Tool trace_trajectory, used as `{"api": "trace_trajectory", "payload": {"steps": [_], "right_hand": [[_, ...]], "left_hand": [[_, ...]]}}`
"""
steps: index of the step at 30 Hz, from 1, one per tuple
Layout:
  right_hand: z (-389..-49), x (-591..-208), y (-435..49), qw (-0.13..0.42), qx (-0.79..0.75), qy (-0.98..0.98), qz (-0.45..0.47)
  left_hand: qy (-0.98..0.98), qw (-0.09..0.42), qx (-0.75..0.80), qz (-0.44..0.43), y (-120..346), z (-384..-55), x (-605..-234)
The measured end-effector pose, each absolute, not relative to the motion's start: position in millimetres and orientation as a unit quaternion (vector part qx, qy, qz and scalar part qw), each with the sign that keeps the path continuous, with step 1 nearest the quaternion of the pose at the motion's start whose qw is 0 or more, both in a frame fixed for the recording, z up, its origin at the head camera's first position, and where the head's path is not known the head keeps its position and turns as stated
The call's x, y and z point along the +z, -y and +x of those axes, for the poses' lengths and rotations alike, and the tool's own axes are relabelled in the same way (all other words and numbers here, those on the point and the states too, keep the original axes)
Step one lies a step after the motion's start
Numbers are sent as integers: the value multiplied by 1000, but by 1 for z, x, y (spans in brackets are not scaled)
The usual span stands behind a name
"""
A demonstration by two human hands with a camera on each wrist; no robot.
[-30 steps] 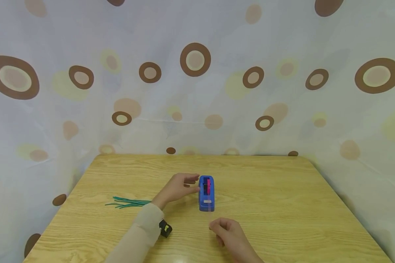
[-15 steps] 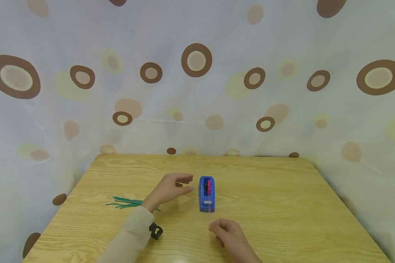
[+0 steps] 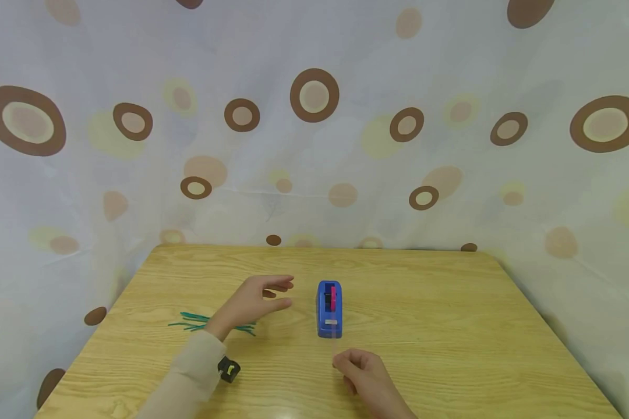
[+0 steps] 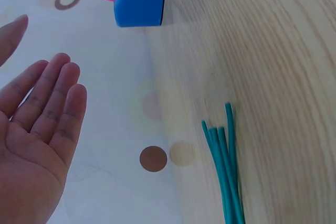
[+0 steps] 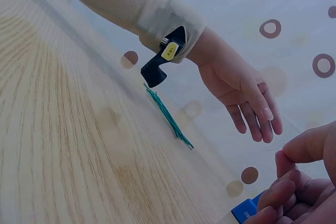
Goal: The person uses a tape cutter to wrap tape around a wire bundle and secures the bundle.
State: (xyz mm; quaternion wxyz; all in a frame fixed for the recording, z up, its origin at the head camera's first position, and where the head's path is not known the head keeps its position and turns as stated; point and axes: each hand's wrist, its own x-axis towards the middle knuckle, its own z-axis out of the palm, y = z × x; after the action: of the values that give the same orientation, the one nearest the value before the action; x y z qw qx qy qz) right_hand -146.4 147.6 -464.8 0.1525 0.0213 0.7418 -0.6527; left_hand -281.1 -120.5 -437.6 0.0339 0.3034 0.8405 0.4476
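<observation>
A blue tape dispenser (image 3: 322, 319) with a pink-rimmed roll (image 3: 333, 298) stands near the table's middle. A clear strip of tape (image 3: 334, 344) runs from its front toward me. My right hand (image 3: 367, 375) pinches the strip's end between thumb and forefinger; the other fingers curl in beneath. Left of the dispenser, my left hand (image 3: 253, 299) hovers with its fingers extended and thumb apart, holding nothing. Below my left wrist lies a bundle of thin green sticks (image 3: 245, 329), partly covered by that arm. The left wrist view shows the open palm (image 4: 31, 156) and the stick ends (image 4: 223, 166).
The wooden table (image 3: 440, 326) reaches back to a pale curtain (image 3: 356, 157) with brown and beige dots. A small black camera (image 3: 229, 369) is strapped to the left wrist under a beige sleeve (image 3: 188, 372).
My left hand has drawn away from the dispenser to the left, its fingers staying spread, and more of the green sticks shows. The right hand has held its place with the tape end.
</observation>
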Motion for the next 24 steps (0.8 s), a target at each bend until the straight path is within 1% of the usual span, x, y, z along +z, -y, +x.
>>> {"api": "trace_trajectory", "payload": {"steps": [10, 21, 24], "right_hand": [[-146, -464, -147, 154, -651, -743, 35], [-147, -465, -147, 157, -648, -744, 40], [-147, -466, -147, 157, -650, -743, 41]], "left_hand": [[-835, 26, 448, 319, 145, -275, -431], [-843, 38, 428, 325, 171, -272, -432], [-844, 35, 426, 324, 179, -272, -433]]}}
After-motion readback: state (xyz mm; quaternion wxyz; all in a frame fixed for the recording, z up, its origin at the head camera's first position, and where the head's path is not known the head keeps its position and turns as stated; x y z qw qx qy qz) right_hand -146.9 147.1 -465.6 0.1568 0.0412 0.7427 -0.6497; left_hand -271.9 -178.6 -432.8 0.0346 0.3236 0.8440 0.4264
